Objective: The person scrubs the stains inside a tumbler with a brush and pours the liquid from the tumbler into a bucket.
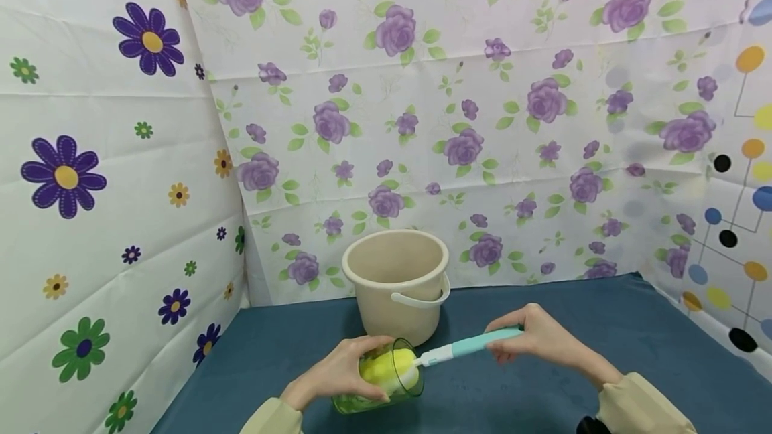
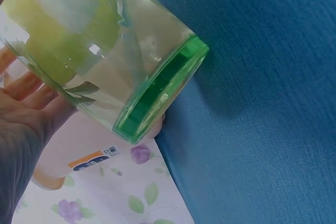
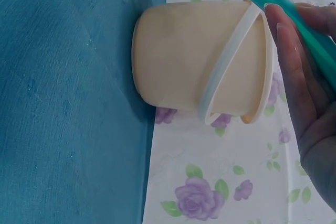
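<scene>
A blue cloth (image 1: 512, 387) covers the table in here, and printed sheets hang round it. On the left I see a sheet (image 1: 114, 112) of purple, green and yellow daisies; at the far side, one (image 1: 374, 132) with purple roses. Near the middle, the person's left hand (image 1: 340, 374) comes out of a pale sleeve (image 1: 274, 417) and grasps a clear green glass (image 1: 352, 404) round its side, tipped over with its mouth to the right. Whether the glass touches the table, I can't tell. The yellow sponge head (image 1: 382, 368) of a brush (image 1: 467, 345) sits inside it. Just beyond stands a cream bucket (image 1: 392, 317), upright, its white handle (image 1: 416, 301) hanging down in front. The brush's white and teal stick slants out to the right, where the right hand (image 1: 537, 339) pinches its end between thumb and fingers. At far right hangs a sheet (image 1: 726, 260) of coloured dots.
</scene>
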The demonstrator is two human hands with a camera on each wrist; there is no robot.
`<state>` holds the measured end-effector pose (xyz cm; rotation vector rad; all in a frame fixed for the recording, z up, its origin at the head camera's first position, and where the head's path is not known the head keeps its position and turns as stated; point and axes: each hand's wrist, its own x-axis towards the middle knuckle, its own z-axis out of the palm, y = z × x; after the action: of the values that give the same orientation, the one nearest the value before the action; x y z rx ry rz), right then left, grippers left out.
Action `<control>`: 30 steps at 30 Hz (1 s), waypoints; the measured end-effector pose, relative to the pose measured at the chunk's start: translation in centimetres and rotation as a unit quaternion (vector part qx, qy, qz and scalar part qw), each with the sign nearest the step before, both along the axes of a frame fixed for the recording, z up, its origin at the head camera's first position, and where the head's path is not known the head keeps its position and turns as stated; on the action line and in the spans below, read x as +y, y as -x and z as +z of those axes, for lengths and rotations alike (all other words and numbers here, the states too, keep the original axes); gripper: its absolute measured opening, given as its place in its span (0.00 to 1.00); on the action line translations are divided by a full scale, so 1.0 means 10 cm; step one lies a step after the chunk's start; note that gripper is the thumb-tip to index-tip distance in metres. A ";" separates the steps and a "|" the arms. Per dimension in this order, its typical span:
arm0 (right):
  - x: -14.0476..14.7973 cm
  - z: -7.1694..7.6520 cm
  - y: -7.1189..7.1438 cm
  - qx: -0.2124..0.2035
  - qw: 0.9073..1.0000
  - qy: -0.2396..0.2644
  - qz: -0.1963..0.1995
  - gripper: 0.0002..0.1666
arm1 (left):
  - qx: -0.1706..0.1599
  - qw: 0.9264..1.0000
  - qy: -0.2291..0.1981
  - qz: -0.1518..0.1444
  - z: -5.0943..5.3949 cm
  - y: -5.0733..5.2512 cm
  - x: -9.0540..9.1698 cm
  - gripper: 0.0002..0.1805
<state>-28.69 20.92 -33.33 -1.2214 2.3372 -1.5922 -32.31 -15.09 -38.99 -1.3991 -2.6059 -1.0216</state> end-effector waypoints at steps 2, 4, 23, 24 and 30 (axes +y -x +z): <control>-0.01 0.01 -0.01 0.005 1.000 -0.003 -0.007 0.10 | -0.002 1.000 0.000 0.000 0.00 0.00 0.00 0.41; 0.00 0.02 -0.01 0.013 1.000 -0.003 -0.014 0.11 | -0.006 1.000 0.000 0.001 0.01 0.01 0.00 0.41; 0.11 -0.20 0.17 0.005 1.000 -0.016 -0.001 0.10 | 0.001 1.000 0.001 0.005 0.01 0.01 -0.01 0.42; 0.11 -0.20 0.17 0.001 1.000 -0.015 -0.001 0.10 | 0.001 1.000 0.001 0.006 0.01 0.00 -0.01 0.42; 0.07 -0.13 0.10 -0.002 1.000 -0.009 -0.004 0.10 | 0.002 1.000 -0.002 0.003 0.01 0.01 0.00 0.42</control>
<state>-29.69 21.60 -34.61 -1.2045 2.3525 -1.5713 -32.37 -15.10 -38.93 -1.3893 -2.6035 -1.0212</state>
